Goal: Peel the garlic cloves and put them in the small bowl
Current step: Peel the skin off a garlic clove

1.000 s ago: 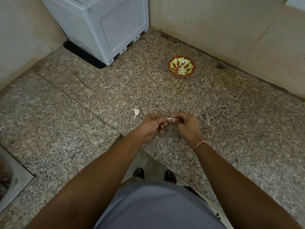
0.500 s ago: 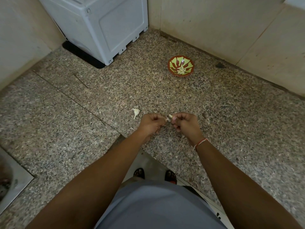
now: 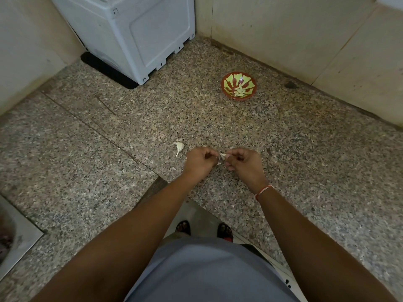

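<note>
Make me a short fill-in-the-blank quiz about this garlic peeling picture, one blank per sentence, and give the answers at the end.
1. The left hand and right hand both pinch one garlic ____ between them.
2. The small bowl with the red and green pattern already holds some peeled ____.
3. Another garlic piece lies on the granite counter beside the ____ hand.
4. The red thread is tied around the ____ wrist.

Answers: clove; garlic; left; right

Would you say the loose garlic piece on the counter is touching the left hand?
Apart. The head view shows bare speckled counter between the loose garlic piece and the left hand.
</note>
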